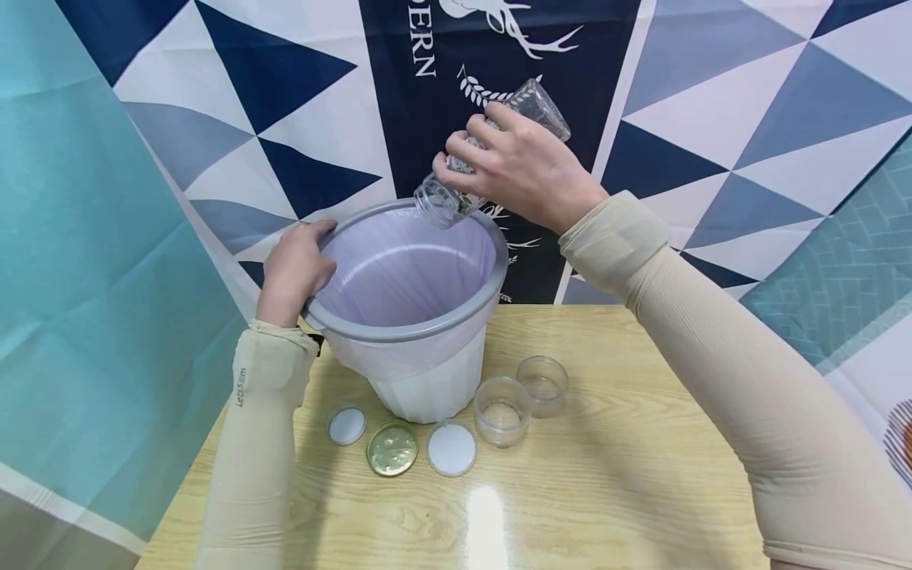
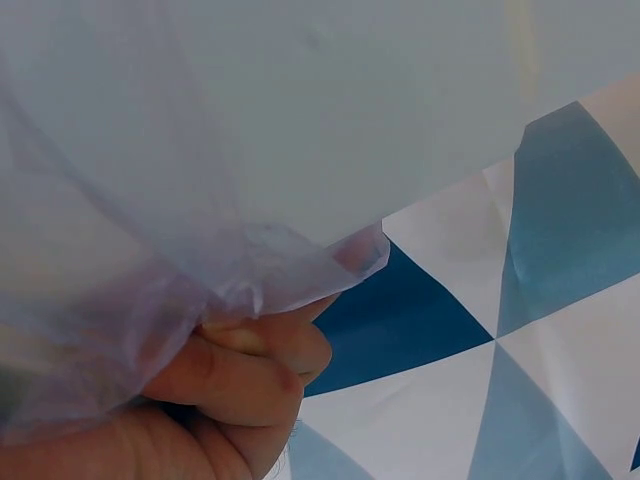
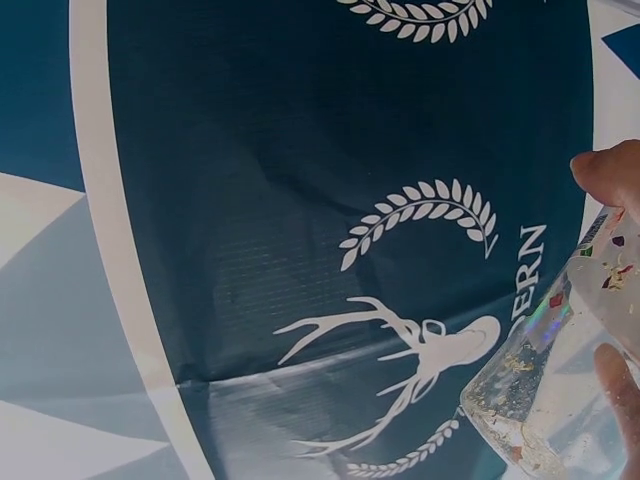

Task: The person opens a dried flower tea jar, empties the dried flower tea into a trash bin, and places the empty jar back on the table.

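Observation:
A white trash can [image 1: 427, 392] with a grey rim stands on the table, lined with a thin lilac bag [image 1: 420, 277]. On its left side my left hand [image 1: 295, 265] grips the rim; the left wrist view shows its fingers [image 2: 230, 385] curled beneath the bag's loose edge [image 2: 300, 270]. Above the can, my right hand [image 1: 516, 162] holds a clear jar [image 1: 545, 111] tilted, its uncovered mouth pointing down and left over the opening. Small coloured flakes and pale crumbs cling inside the jar [image 3: 550, 400] in the right wrist view.
Before the can lie a small white lid [image 1: 347, 426], a gold lid [image 1: 392, 449] and a larger white lid [image 1: 452, 448]. Two clear round containers [image 1: 503, 412] stand to its right on the wooden table [image 1: 606, 475]. A patterned cloth [image 1: 306, 103] hangs close behind.

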`<state>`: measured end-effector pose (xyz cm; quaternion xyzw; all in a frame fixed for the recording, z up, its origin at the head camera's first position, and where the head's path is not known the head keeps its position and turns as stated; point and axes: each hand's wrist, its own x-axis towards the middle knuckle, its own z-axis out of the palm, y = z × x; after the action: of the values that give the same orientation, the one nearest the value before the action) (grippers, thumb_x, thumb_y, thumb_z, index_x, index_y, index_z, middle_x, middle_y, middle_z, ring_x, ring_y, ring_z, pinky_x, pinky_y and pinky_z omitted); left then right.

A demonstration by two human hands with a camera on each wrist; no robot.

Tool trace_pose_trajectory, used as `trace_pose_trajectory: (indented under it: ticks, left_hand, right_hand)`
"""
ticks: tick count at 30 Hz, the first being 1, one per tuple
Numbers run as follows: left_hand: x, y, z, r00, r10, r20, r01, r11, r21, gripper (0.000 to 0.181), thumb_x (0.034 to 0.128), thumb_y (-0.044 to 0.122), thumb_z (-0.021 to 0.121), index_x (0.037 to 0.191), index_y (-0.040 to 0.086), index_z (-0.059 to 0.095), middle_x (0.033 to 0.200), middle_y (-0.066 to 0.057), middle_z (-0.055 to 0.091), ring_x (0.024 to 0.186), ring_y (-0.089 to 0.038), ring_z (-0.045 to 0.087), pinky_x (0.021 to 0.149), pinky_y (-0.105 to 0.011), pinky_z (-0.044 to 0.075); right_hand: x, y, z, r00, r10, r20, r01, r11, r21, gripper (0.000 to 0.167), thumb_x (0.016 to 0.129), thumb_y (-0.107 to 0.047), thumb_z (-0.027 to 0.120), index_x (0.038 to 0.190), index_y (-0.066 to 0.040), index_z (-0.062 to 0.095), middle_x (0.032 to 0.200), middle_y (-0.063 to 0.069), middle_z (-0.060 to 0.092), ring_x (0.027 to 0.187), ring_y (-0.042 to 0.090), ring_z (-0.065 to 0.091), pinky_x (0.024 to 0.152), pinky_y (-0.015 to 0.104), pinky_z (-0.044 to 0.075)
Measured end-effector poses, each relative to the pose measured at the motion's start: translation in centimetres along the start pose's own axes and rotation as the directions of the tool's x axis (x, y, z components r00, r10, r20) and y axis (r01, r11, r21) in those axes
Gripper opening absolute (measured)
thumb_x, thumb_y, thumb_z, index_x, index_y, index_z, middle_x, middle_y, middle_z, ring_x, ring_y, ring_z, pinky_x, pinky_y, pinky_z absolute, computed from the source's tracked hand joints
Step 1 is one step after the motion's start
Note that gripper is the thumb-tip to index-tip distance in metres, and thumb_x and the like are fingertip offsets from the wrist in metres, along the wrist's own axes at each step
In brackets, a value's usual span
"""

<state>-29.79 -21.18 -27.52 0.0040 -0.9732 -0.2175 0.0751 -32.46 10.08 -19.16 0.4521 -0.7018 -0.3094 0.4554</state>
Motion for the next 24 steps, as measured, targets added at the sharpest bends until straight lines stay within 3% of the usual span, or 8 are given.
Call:
trace_pose_trajectory:
  ticks: [12,24]
  left_hand:
    - [0.1,0.0,0.0,1.0,0.004,-0.003,-0.004,1.0,-0.008,0.071,0.0863,-0.002,0.051,0.156,0.009,0.046,0.157,-0.025,0.047,0.136,-0.046,0.05,0.107,-0.066,0.045]
    - [-0.1,-0.2,0.1,1.0,0.012,-0.005,-0.012,1.0,0.003,0.071,0.0859,-0.002,0.051,0.156,0.009,0.046,0.156,-0.025,0.047,0.137,-0.046,0.049,0.105,-0.066,0.046]
  right_hand:
    - [0.9,0.3,-0.4,0.997,-0.077,-0.005,0.077,0.997,-0.024,0.052,0.093,0.019,0.051,0.134,-0.012,0.058,0.117,0.019,0.067,0.106,0.035,0.065,0.101,0.044,0.053]
    - [1.5,0.0,-0.5,0.986,-0.15,0.071,0.155,0.985,-0.072,0.062,0.086,0.015,0.067,0.139,-0.015,0.055,0.126,0.019,0.065,0.113,0.037,0.065,0.108,0.047,0.051]
